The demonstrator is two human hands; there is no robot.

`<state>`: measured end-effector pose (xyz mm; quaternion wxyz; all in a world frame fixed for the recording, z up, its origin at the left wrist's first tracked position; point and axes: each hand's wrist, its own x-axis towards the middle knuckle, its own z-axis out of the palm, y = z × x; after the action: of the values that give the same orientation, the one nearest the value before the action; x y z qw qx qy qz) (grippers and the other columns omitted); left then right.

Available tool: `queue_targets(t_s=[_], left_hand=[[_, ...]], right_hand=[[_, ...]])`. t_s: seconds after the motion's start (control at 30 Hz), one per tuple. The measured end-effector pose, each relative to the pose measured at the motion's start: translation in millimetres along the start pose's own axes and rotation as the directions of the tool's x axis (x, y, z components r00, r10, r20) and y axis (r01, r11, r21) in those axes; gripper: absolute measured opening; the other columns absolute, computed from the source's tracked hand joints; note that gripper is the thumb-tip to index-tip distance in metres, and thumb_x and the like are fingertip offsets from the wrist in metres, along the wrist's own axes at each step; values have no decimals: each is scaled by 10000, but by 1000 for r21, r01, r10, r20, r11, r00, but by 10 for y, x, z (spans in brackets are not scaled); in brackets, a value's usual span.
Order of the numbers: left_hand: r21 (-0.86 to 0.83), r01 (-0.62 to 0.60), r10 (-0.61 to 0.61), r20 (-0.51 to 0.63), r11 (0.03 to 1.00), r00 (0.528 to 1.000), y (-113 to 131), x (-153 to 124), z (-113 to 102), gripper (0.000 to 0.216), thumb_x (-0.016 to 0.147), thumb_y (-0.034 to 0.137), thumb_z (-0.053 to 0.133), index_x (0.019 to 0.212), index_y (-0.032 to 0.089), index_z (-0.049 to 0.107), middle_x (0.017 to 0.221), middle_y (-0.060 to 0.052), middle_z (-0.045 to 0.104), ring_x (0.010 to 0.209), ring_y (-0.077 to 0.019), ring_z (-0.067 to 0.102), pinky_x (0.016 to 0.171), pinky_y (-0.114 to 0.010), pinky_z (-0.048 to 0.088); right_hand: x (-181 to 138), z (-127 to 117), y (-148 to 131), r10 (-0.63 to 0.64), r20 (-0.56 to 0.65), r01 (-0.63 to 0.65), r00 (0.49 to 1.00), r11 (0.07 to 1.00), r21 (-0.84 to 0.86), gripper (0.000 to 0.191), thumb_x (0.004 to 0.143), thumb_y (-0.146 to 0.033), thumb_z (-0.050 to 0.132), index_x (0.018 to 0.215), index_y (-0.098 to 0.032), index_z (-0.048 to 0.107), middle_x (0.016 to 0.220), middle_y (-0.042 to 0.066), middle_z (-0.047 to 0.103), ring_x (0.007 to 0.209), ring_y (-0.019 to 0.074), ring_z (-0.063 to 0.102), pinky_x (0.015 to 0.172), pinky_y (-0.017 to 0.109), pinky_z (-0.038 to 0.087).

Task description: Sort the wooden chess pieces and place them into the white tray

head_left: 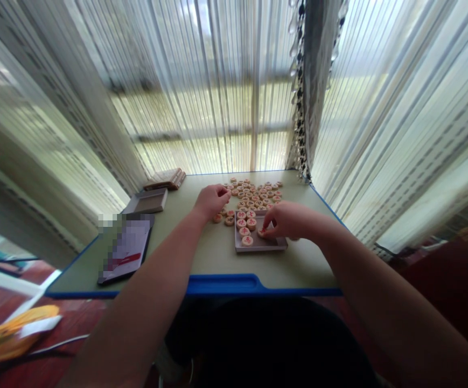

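Observation:
Several round wooden game discs (253, 195) with red or dark marks lie loose at the far middle of a small green table (201, 258) with a blue edge. A shallow grey tray (272, 244) near the table's middle holds several red-marked discs (245, 225) in rows at its left side. My right hand (288, 220) rests over the tray, fingers pinched on a red-marked disc (262, 232) inside it. My left hand (212, 199) is curled at the near left edge of the loose pile; what its fingers hold is hidden.
A phone or tablet (126, 253) lies at the table's near left, a grey box lid (148, 200) behind it, and a folded board (166, 178) at the far left. Sheer curtains (217, 97) hang close behind the table. Clutter (11, 328) lies on the floor, left.

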<state>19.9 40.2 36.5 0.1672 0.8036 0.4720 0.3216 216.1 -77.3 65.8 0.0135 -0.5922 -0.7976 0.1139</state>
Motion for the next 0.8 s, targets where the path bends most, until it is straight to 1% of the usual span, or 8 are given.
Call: queue_targets(t_s=[0.13,0.2,0.37,0.53,0.67,0.8], left_hand=[[86,-10,14,-38,996,999,-65,22,42,314,752,413,493,766,157,673,703,-44,673,677,-159,599,606,-243,420],[143,-20,25,-29,990,999,-77,26,49,310,753,405,488,784,160,676,726,-47,674,704,-166,597,632,-250,424],[249,-86,83,22,965,996,-45,3,42,304,764,386,477,801,163,679,744,-59,670,709,-178,589,661,-267,422],[308,-179,158,90,935,983,9,-34,42,307,783,380,453,790,174,680,731,-55,662,675,-173,576,638,-267,410],[362,-198,170,108,911,980,49,-40,41,317,798,378,433,811,173,674,750,-56,664,681,-167,570,636,-263,400],[403,-189,160,106,896,981,70,-40,37,313,807,366,425,826,171,670,774,-58,669,700,-166,572,643,-260,395]], right_hand=[[15,47,-9,-137,-78,137,987,991,-10,193,694,-401,609,754,-264,731,613,6,658,476,108,529,445,227,313],[23,64,0,-163,-100,163,982,987,-15,213,703,-416,600,764,-256,728,615,13,654,497,114,531,456,230,318],[22,59,34,-176,-89,177,980,984,-4,269,697,-479,593,730,-241,715,596,13,639,474,107,503,443,233,301],[23,63,20,-179,-93,177,980,984,-24,180,701,-392,602,709,-250,712,620,10,648,493,112,511,447,237,295],[45,67,0,-164,-103,157,981,985,-72,213,725,-406,577,754,-247,716,625,15,648,522,121,529,476,235,318],[65,61,-11,-137,-72,129,988,986,-103,233,726,-406,572,812,-248,720,664,17,658,570,126,557,510,223,341]])
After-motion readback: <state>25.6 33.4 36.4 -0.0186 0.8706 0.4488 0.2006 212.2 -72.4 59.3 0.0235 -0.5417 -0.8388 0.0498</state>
